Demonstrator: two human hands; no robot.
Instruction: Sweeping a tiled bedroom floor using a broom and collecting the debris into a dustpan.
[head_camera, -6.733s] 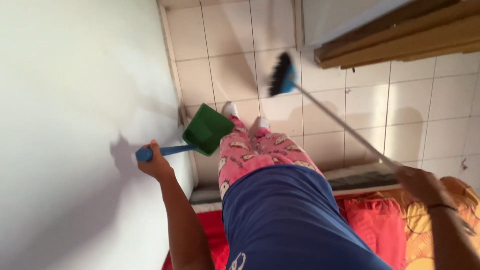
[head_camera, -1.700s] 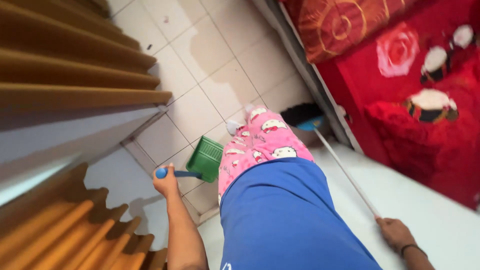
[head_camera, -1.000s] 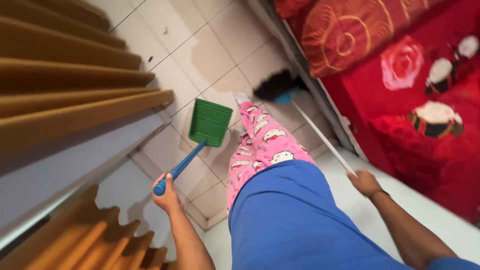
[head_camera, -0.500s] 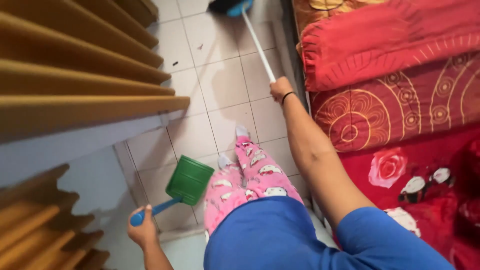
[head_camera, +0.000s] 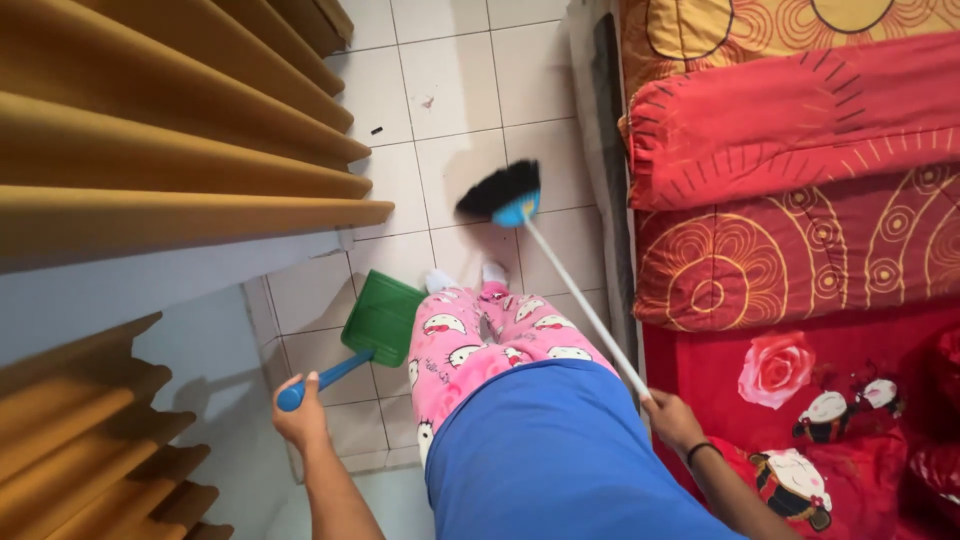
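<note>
My left hand (head_camera: 301, 417) grips the blue handle of a green dustpan (head_camera: 379, 319), which hangs just above the tiled floor (head_camera: 455, 92) beside my left leg. My right hand (head_camera: 673, 418) holds the white pole of a broom (head_camera: 503, 194). Its blue head with black bristles rests on the tiles just ahead of my feet. I am wearing pink patterned trousers (head_camera: 487, 338) and a blue top.
A bed with a red patterned blanket (head_camera: 800, 250) runs along the right side. Tan curtain folds (head_camera: 160, 150) hang on the left above a white ledge (head_camera: 130, 295). Small dark specks (head_camera: 377, 130) lie on the tiles further ahead.
My right arm has pulled back, drawing the broom head from far ahead to just in front of my feet. The dustpan stays in my left hand near my leg.
</note>
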